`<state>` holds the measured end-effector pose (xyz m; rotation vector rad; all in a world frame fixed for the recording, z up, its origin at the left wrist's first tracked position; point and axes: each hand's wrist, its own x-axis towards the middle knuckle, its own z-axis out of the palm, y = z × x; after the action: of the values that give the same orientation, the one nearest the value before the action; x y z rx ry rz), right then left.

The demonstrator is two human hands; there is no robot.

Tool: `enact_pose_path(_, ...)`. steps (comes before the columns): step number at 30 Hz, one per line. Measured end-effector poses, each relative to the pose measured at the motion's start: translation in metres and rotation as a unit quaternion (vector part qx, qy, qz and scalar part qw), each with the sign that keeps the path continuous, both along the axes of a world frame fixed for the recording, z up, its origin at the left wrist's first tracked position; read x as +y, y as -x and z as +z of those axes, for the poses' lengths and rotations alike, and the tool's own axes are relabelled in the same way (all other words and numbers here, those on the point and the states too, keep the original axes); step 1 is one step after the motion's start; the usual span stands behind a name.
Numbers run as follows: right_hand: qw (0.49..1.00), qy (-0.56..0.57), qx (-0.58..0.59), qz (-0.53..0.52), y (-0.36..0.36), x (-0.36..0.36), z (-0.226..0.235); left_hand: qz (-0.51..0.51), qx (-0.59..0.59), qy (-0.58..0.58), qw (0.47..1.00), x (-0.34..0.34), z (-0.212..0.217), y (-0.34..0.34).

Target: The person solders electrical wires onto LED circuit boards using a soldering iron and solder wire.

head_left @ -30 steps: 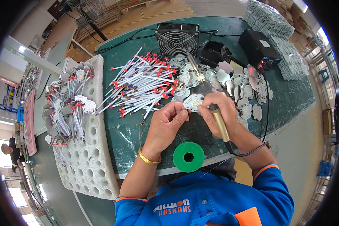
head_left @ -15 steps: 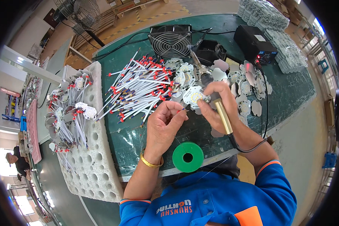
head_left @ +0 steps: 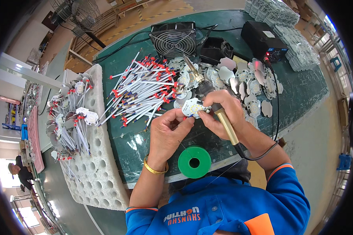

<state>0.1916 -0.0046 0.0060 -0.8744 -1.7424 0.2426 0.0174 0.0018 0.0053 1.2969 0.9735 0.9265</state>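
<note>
My right hand [head_left: 223,111] grips a soldering iron [head_left: 227,127] with a brass-coloured sleeve, its metal tip pointing up and away. The same hand's thumb and forefinger pinch the edge of a white LED board [head_left: 193,107] dotted with yellow chips. My left hand [head_left: 169,131] is closed at the board's near-left edge, with small red and blue wire ends [head_left: 187,116] at its fingertips; the rest of that piece is hidden. A thin solder wire runs toward this hand from the green spool [head_left: 194,161] at the table's near edge.
White cables [head_left: 141,90] with red ends lie heaped left of centre. Loose boards and discs [head_left: 255,88] spread right. A fan [head_left: 172,41] and black soldering station [head_left: 262,41] stand behind. Wired boards fill part of a holed foam block [head_left: 102,172]; stacked boards [head_left: 298,51] sit far right.
The LED board has turned and come left and nearer, meeting my left fingertips and the wire ends. The soldering iron has shifted left with my right hand.
</note>
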Motion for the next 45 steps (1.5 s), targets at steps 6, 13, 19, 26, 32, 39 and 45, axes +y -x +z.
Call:
enact_pose_path(6,1.0,0.002,-0.006,0.019,-0.001,0.0,0.0,-0.018,0.015,0.005,1.0,0.001,0.002,0.002)
enact_pose_path(13,0.999,0.001,0.033,0.013,-0.001,-0.003,0.003,-0.018,-0.033,0.015,0.999,-0.001,0.007,0.008)
enact_pose_path(19,0.991,0.006,0.112,0.076,-0.016,-0.031,0.013,0.07,-0.074,0.016,0.995,-0.024,0.025,0.022)
enact_pose_path(26,0.984,-0.028,0.12,0.129,-0.018,-0.069,0.022,0.113,-0.117,0.007,0.987,-0.042,0.028,0.023)
enact_pose_path(32,0.985,-0.03,0.024,0.167,-0.02,-0.075,0.031,0.112,-0.109,-0.003,0.988,-0.045,0.028,0.022)
enact_pose_path(39,0.988,-0.036,0.001,0.15,-0.014,-0.076,0.029,0.108,-0.11,-0.015,0.988,-0.046,0.029,0.023)
enact_pose_path(45,0.989,-0.006,-0.025,0.146,-0.013,-0.077,0.028,0.111,-0.092,-0.018,0.989,-0.046,0.029,0.024)
